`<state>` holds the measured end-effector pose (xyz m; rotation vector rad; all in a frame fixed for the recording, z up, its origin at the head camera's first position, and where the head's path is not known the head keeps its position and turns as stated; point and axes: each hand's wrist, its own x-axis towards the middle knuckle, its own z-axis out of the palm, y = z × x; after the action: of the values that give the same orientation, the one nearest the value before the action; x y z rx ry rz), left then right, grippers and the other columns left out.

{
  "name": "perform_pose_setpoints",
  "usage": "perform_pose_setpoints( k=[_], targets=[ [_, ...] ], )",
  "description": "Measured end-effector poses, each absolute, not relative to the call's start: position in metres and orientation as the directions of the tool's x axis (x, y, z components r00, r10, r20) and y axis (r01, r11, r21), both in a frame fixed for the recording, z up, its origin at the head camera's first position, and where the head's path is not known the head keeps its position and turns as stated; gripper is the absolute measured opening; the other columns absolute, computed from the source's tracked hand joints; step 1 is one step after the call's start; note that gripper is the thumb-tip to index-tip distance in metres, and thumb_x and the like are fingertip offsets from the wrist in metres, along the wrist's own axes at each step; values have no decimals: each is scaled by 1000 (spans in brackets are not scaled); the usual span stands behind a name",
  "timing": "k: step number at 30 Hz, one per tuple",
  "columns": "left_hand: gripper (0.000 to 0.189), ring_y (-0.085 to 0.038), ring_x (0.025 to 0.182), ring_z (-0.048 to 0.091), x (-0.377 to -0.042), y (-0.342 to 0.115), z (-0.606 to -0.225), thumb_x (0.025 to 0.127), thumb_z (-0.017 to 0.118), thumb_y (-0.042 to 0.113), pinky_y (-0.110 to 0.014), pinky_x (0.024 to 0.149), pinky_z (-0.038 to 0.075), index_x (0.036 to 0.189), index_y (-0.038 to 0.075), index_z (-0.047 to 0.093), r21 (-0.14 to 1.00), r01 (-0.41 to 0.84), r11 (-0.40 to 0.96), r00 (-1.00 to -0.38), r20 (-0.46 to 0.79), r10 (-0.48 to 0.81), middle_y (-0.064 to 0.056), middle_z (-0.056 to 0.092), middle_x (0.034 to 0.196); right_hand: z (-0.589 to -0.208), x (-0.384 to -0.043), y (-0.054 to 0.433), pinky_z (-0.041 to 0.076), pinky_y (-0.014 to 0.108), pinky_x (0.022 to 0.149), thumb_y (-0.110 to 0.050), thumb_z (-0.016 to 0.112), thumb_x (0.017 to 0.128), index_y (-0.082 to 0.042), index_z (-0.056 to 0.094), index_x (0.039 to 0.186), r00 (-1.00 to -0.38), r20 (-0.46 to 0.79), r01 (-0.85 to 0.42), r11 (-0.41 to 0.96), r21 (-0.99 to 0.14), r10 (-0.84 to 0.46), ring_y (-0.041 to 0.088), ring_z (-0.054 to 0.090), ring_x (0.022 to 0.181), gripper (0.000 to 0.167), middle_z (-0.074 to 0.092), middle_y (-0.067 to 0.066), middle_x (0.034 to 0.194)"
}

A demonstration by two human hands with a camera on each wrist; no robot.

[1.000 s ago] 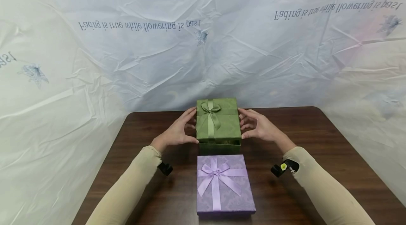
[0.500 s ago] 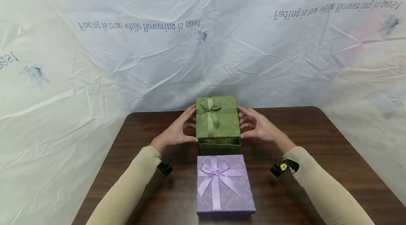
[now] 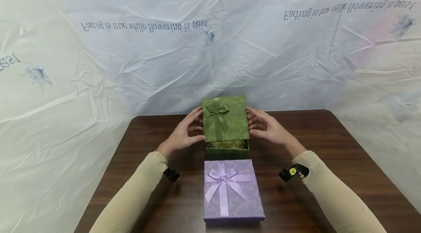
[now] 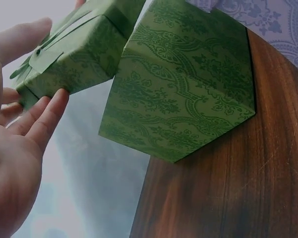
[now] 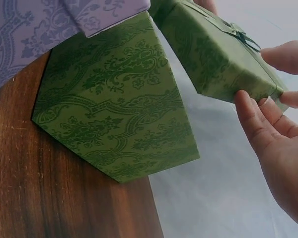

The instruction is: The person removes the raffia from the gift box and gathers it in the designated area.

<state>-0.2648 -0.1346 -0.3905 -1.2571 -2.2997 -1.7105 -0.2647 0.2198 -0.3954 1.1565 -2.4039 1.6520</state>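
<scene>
Pinching the green lid [image 3: 236, 119], both hands [image 3: 180, 135] [image 3: 272, 130] have raised it, baring more of what seems golden filling [image 3: 227, 144]

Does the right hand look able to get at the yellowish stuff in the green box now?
Probably not: the right hand and left hand hold the green lid, which in the head view hides most of the green box; only a near strip of the yellowish stuff shows.
</scene>
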Motion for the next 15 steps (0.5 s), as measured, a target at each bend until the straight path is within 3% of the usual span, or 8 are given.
perform_pose_setpoints(
  k=[7, 15],
  targets=[
    [76, -47, 118, 44, -264, -133, -390, 82, 69, -12, -58, 92, 51, 146, -14, 29, 773, 631, 64, -670, 502, 546, -33, 27, 144, -395, -264, 219, 55, 22, 88, 12, 59, 90, 3, 25, 152, -735, 410, -549, 119, -827, -540, 21, 55, 109, 71, 43, 30, 129],
    [73, -49, 118, 44, -263, -134, -389, 85, 67, -10, -58, 95, 50, 148, -10, 30, 768, 639, 30, -664, 533, 524, -33, 41, 128, -387, -261, 216, 56, 27, 88, 13, 58, 90, 7, 27, 150, -743, 429, -535, 70, -842, -514, 22, 56, 109, 68, 45, 32, 126]
  ],
)
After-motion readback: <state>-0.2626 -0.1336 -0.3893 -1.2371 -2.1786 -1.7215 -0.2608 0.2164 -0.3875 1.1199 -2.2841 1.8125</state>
